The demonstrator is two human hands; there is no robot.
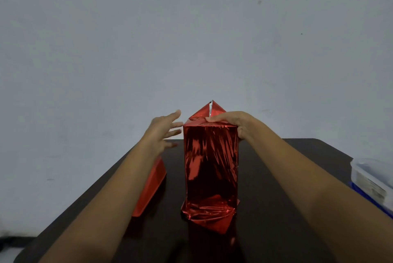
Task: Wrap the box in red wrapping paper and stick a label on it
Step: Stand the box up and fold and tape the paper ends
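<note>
In the head view, the box [210, 162] stands tall in the middle of the dark tabletop [276, 199]. Shiny red wrapping paper [209, 179] covers every side of it that I can see.

At the top, on the far side, a pointed flap [203, 112] of paper sticks straight up. It is not folded down yet. At the bottom near edge, more paper [210, 220] lies crumpled and spread on the tabletop.

The right hand [231, 123] grips the top right corner of the box. Its fingers [217, 118] lie over the top edge and the thumb is down the right side.

The left hand [163, 133] holds nothing. Its fingers [174, 123] are straight and spread, just beside the top left edge. I cannot tell if they touch the paper.

A second red piece [152, 188] lies on the left, partly under the left arm. A clear plastic tub [370, 177] sits at the far right edge. I see no label anywhere.

I think the step is closing the top end. Next, I would keep the box steady with the right hand. The left hand should press the left side paper in flat and then fold the pointed flap down toward me. The foil looks slippery and springy, so it needs a firm press. The label comes after that.
</note>
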